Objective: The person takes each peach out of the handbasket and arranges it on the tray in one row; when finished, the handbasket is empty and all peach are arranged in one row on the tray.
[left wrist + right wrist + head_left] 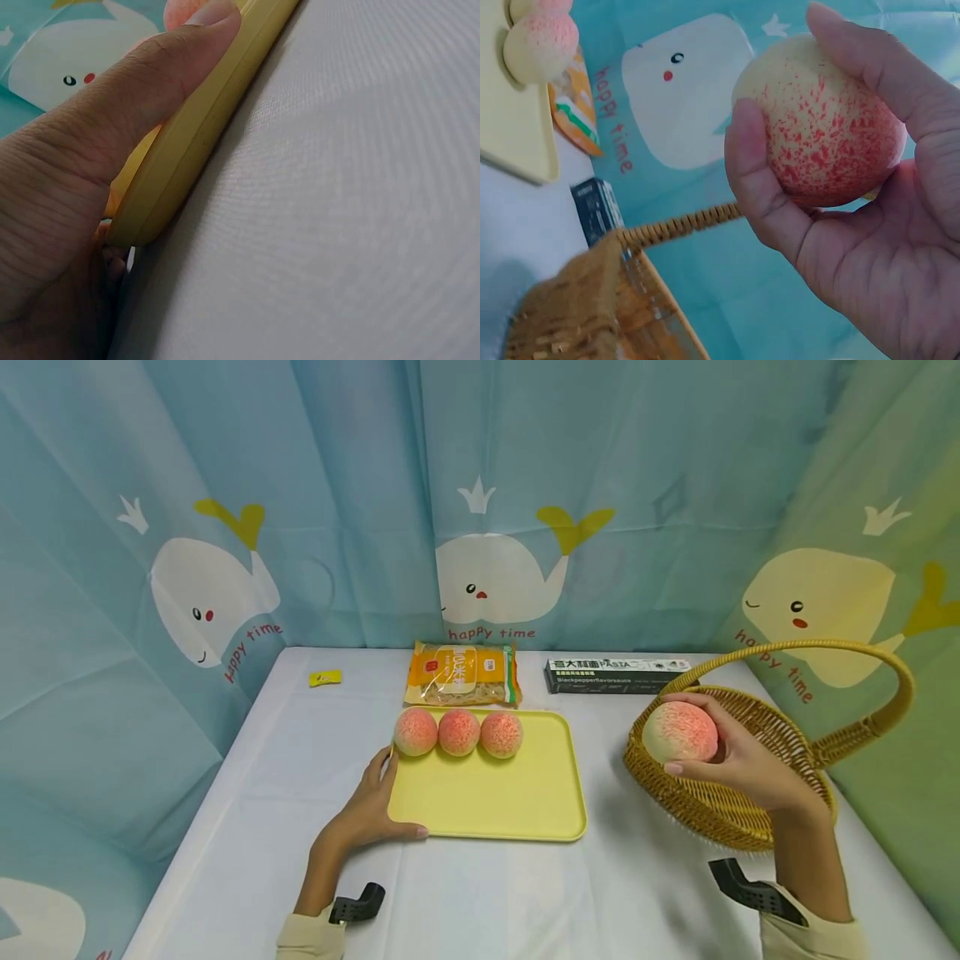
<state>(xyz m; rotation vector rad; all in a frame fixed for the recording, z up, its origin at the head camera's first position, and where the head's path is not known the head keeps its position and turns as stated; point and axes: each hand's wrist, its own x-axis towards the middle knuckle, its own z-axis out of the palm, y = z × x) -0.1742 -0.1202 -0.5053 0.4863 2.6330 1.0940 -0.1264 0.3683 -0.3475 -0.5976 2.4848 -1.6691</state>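
My right hand holds a pink and cream peach above the left part of a woven basket with a tall handle. In the right wrist view, the thumb and fingers curl round this peach. Three more peaches sit in a row along the back left of a yellow tray. At the tray's front left corner my left hand grips the edges, fingers along the left side and thumb at the front rim. The left wrist view shows the thumb against that rim; most other fingers are hidden.
Behind the tray lies an orange noodle packet. A black and white pasta box lies at the back, partly behind the basket. A small yellow packet is at the back left of the white table. Whale-print curtains surround the table.
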